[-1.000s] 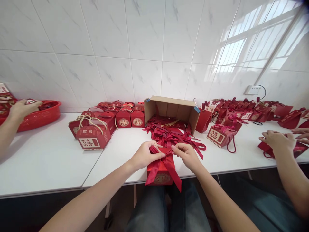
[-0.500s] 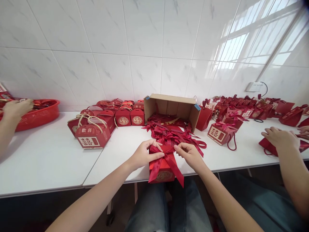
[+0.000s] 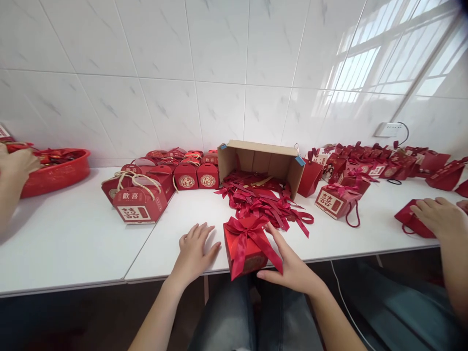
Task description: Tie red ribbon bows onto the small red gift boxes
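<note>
A red gift box (image 3: 252, 258) stands at the front edge of the table, a red ribbon bow (image 3: 247, 233) tied on its top with two long tails hanging over the front. My right hand (image 3: 292, 265) holds the box by its right side, thumb at the lower front and fingers along the side and back. To the left of the box, my left hand (image 3: 193, 251) is open and low over the white tabletop, fingers spread and apart from the box. Just behind the box lies a heap of red ribbons (image 3: 261, 204).
An open cardboard box (image 3: 259, 146) spills the ribbons. Red boxes with rope handles (image 3: 141, 204) stand left; finished-looking bowed boxes (image 3: 336, 200) stand right. A red basin (image 3: 54, 178) and another person's hand (image 3: 14, 163) are far left; a co-worker's hand (image 3: 438, 214) touches a red box at right.
Both hands have let go of the bow. My left hand has moved left to the tabletop, and my right hand has moved down onto the box's side. The box has turned slightly.
</note>
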A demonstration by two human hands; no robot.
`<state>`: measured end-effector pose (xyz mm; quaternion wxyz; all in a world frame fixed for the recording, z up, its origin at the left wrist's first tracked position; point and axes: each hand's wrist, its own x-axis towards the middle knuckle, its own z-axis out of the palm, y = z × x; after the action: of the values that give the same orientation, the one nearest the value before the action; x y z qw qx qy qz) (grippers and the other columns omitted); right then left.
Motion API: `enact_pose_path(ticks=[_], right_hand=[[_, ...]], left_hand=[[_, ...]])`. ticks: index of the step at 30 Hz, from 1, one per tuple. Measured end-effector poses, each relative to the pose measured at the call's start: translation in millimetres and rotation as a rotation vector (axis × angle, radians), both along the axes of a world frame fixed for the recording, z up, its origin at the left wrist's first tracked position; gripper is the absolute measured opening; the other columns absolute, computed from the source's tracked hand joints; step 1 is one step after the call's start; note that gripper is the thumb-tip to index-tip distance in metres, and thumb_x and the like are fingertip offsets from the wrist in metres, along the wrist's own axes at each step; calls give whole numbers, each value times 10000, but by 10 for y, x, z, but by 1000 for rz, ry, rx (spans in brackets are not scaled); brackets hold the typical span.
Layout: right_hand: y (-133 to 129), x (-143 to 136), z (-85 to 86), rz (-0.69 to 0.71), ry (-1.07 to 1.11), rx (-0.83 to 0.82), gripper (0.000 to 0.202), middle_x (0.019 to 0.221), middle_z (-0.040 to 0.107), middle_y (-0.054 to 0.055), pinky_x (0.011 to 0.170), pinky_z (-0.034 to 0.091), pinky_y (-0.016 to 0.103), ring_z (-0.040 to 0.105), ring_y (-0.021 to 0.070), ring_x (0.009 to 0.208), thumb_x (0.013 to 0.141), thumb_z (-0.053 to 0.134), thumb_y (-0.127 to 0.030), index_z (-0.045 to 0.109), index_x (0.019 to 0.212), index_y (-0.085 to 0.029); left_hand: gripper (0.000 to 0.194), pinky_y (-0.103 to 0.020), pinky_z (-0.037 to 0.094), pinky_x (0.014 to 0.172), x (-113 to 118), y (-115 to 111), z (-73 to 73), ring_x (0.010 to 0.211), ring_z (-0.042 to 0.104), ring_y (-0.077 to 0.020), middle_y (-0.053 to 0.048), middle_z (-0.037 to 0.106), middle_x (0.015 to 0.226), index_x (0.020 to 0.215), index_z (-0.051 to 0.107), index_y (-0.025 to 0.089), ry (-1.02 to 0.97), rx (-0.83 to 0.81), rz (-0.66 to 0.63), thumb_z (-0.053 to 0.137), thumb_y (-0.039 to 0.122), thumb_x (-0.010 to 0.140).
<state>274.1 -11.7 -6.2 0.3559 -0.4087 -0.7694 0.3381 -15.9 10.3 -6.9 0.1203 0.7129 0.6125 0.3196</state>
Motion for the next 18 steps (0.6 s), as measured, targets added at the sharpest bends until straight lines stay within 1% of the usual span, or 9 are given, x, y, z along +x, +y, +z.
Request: enact_pose_path(ticks=[1, 3, 6, 8, 11, 14, 16, 18], right_hand=[[21, -49, 4, -2, 26, -4, 1072, 1566, 145, 127, 1163, 160, 496, 117, 277, 1452, 717, 739, -427, 33, 1508, -269], [74, -141, 32, 12, 107, -26, 1133, 1570, 135, 121, 1163, 149, 496, 113, 270, 1453, 699, 762, -413, -23, 1506, -280], [122, -240, 50, 73, 216, -61, 1173, 1553, 207, 113, 1158, 177, 486, 178, 258, 1441, 688, 781, -375, -61, 1500, -297], [110, -283, 10, 101, 254, -89, 1139, 1525, 284, 111, 1148, 203, 497, 240, 264, 1422, 709, 766, -355, -50, 1503, -301], [43, -338, -87, 56, 327, -119, 1069, 1441, 426, 109, 1113, 286, 520, 349, 291, 1372, 720, 755, -340, 35, 1510, -302], [-44, -410, -120, 8, 431, -126, 1044, 1331, 534, 104, 1043, 406, 508, 470, 306, 1284, 710, 764, -339, 92, 1508, -308], [-96, -460, -96, 31, 469, -159, 1038, 1313, 545, 103, 1019, 442, 483, 516, 300, 1240, 718, 758, -352, 84, 1507, -309], [-131, -485, -74, 54, 479, -185, 1052, 1368, 495, 109, 1040, 429, 462, 512, 293, 1243, 713, 763, -372, 75, 1505, -305]], left_hand=[[404, -591, 241, 1051, 15, -10, -9, 1339, 358, -347, -119, 506, 1389, 1176, 595, 256, 68, -6, -25, 523, 463, 837], [404, -572, 273, 1043, 41, -25, 1, 1338, 370, -326, -109, 487, 1411, 1212, 578, 268, 172, -19, -54, 464, 459, 875], [410, -554, 292, 1043, 55, -31, 28, 1343, 369, -322, -111, 483, 1416, 1210, 585, 260, 192, -31, -53, 456, 467, 881], [401, -559, 288, 1043, 53, -29, 42, 1341, 370, -330, -108, 495, 1406, 1188, 601, 261, 158, -30, -48, 485, 469, 866], [315, -544, 298, 1049, 56, -49, 92, 1270, 458, -317, -101, 585, 1299, 1059, 657, 245, -45, 9, -35, 513, 438, 856], [293, -433, 397, 1011, 96, -130, 219, 1156, 560, -254, -97, 648, 1162, 985, 648, 208, -310, 67, -30, 449, 404, 898], [271, -366, 435, 975, 162, -198, 333, 1135, 573, -233, -85, 654, 1130, 1024, 628, 206, -464, 78, -81, 476, 388, 892], [262, -343, 434, 972, 254, -241, 441, 1129, 571, -224, -72, 645, 1142, 1070, 618, 218, -512, 56, -184, 533, 359, 866]])
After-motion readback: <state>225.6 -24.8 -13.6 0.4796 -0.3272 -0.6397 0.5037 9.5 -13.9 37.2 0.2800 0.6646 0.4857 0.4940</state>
